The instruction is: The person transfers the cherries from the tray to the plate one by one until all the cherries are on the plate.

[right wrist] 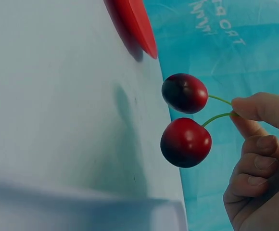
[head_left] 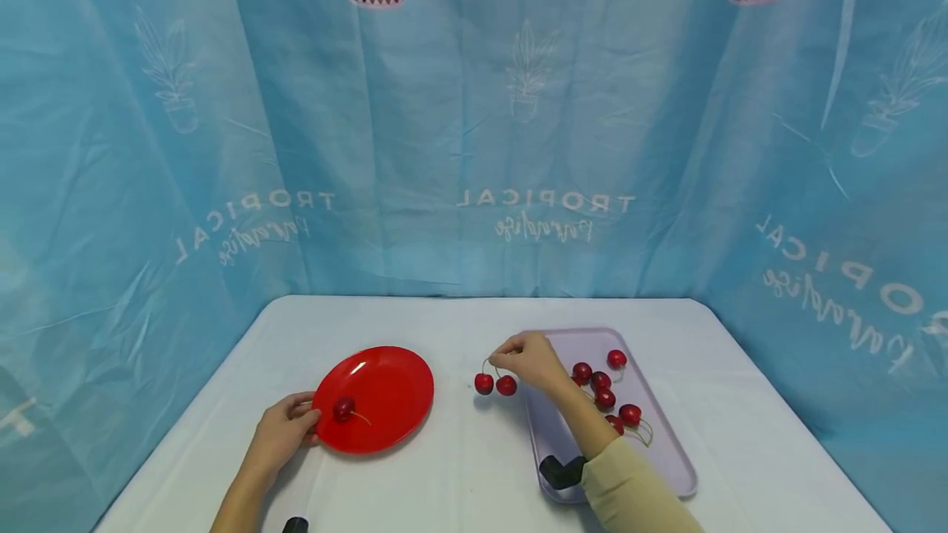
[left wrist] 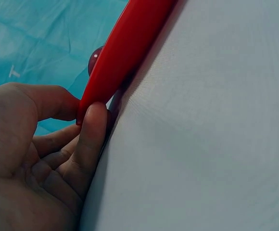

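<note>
On the left of the head view a red plate (head_left: 400, 401) bears one cherry (head_left: 344, 410) with its stem. My left hand (head_left: 281, 430) pinches the plate's near left rim, thumb above and fingers beneath, as the left wrist view shows. My right hand (head_left: 533, 360) pinches the green stems of two cherries (right wrist: 185, 142) between thumb and forefinger. The pair hangs over the white table, between the plate and the lilac tray (head_left: 551, 426). In the right wrist view both cherries are dark red, and the other fingers are curled in.
Several cherries (head_left: 605, 399) lie in the lilac tray, partly hidden behind the right forearm. Both stand on a table covered in white cloth (head_left: 459, 475). A blue printed curtain (head_left: 459, 146) closes off the back and sides. Black straps or mounts (head_left: 561, 472) show at the wrists.
</note>
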`<state>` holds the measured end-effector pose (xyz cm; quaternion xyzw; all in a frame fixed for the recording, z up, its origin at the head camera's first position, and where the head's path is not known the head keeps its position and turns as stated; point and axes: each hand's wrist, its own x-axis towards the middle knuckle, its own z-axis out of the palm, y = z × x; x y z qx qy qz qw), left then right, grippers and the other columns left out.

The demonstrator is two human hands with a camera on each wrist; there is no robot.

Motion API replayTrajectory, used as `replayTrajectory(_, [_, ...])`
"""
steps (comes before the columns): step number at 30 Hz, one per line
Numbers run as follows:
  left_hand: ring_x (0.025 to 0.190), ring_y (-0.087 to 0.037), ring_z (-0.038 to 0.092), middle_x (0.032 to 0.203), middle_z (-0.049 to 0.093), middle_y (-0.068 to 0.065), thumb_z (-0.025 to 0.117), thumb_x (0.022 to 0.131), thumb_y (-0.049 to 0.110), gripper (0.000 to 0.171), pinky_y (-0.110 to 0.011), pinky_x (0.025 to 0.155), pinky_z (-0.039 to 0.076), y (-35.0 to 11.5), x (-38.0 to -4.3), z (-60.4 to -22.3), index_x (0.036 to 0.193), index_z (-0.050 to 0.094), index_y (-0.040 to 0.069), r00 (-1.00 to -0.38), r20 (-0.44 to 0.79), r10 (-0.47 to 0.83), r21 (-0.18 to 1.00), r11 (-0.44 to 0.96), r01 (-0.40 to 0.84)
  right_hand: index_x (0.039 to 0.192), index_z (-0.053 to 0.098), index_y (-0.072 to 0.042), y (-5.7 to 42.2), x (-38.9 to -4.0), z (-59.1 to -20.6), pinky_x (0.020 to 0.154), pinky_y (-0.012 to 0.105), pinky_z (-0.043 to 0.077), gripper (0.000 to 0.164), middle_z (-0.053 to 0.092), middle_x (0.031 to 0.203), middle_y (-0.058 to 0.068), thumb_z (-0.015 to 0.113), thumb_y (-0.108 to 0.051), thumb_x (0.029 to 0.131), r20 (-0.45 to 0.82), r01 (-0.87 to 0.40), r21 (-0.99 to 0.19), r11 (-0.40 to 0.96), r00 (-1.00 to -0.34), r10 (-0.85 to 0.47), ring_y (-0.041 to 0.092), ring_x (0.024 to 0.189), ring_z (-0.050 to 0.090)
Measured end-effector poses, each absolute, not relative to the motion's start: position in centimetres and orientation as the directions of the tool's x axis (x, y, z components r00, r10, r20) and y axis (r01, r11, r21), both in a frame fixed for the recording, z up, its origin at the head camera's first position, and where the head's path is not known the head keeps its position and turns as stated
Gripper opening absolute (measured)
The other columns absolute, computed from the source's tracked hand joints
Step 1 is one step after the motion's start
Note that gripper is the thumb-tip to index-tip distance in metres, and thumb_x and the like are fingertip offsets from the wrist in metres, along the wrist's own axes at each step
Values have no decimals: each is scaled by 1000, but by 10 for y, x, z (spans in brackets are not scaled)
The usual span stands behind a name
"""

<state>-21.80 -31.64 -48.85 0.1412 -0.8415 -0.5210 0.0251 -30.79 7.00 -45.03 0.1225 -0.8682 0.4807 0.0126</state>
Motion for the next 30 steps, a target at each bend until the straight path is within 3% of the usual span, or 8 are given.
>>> replayTrajectory(19, [73,-20,64,119,56,-28,57,93,16,49,-24,64,55,-321,-219,-491,135,43,-6,-962,-103,-252,885,418,-204,83,76,-16,45,-315,-440,60,33,46,12,70,79,3,75,-28,83,148,-279,-865,416,-936,-321,20,71,57])
replayTrajectory(30, [72,-19,63,120,55,-30,57,93,15,49,-27,64,56,-318,-217,-487,135,43,-7,-961,-110,-253,894,396,-207,85,76,-13,27,-313,-437,62,32,44,15,70,85,13,75,-28,83,121,-240,-905,352,-937,-328,19,72,55])
